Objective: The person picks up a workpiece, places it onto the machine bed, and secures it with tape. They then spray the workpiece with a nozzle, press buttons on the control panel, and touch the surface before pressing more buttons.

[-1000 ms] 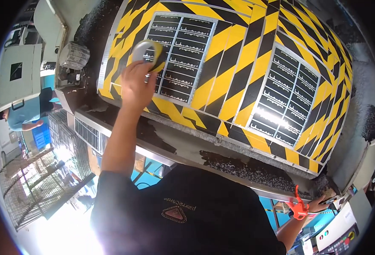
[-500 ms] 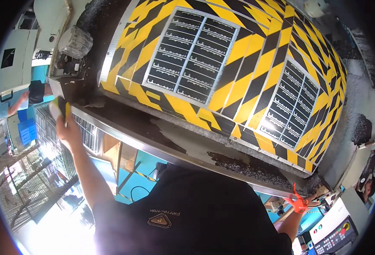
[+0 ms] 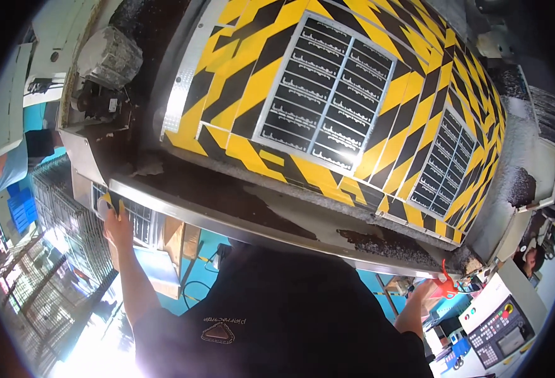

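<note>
My left hand [image 3: 120,230] is closed around a small yellow-and-black object [image 3: 112,203] with a pale rounded side, beside the left end of a long metal edge [image 3: 227,233]. Its exact kind does not show. At the other end of this edge, my right hand [image 3: 421,293] is right next to a bright red tool [image 3: 446,283] resembling an air blow gun. Its fingers are mostly hidden, so the grip does not show. Beyond the edge stands a large housing [image 3: 246,107] with yellow-and-black stripes and two dark windows.
A brown, wet-looking trough [image 3: 239,201] runs between housing and edge, with dark chips at its right. A control panel [image 3: 498,334] stands at lower right. Wire racks [image 3: 69,227] and blue bins [image 3: 21,208] are at left. Another person's sleeve [image 3: 10,170] shows at far left.
My left hand has dropped below the metal edge with the yellow-and-black object. My right hand has shifted left relative to the red tool. The whole view has turned a little.
</note>
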`<state>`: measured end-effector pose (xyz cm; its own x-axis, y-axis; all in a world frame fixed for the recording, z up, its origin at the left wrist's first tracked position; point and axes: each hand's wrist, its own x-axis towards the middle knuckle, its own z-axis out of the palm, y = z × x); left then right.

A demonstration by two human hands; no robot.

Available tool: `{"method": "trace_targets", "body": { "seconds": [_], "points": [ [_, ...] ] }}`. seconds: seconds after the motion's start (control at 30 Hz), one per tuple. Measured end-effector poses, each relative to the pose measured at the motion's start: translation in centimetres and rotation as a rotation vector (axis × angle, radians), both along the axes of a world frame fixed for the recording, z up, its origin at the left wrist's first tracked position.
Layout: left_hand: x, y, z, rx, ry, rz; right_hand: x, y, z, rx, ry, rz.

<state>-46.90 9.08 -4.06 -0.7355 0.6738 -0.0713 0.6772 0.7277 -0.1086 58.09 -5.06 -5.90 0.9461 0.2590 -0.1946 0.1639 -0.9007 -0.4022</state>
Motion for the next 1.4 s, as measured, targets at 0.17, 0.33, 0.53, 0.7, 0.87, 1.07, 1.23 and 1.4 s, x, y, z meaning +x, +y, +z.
{"method": "trace_targets", "body": {
  "seconds": [0.17, 0.33, 0.53, 0.7, 0.87, 1.07, 1.23, 1.4],
  "points": [
    [-0.9, 1.9, 1.9, -0.215, -0.010, -0.078, -11.7, 6.3, 1.7, 0.060, 0.280, -0.361],
    [-1.0, 2.4, 1.1, -0.210, -0.030, 0.003, -14.3, 8.6, 2.5, 0.233, 0.325, -0.335],
    [-1.7, 2.3, 1.9, -0.266, -0.071, -0.035, -15.5, 10.1, 2.0, 0.327, 0.360, -0.332],
    [-3.2, 4.4, 4.4, -0.435, -0.261, -0.015, -15.4, 10.5, 1.7, 0.360, 0.371, -0.323],
    [-3.2, 7.1, 6.5, -0.624, -0.199, -0.132, -15.4, 10.5, 1.5, 0.380, 0.377, -0.316],
    [1.5, 12.5, 10.7, -0.583, -0.213, -0.248, -15.5, 10.0, 1.6, 0.382, 0.381, -0.301],
    [1.5, 12.7, 10.3, -0.675, -0.278, -0.260, -15.4, 9.8, 1.5, 0.380, 0.389, -0.294],
    [0.5, 12.2, 8.5, -0.743, -0.330, -0.208, -15.4, 9.4, 1.3, 0.386, 0.388, -0.292]
  ]
}}
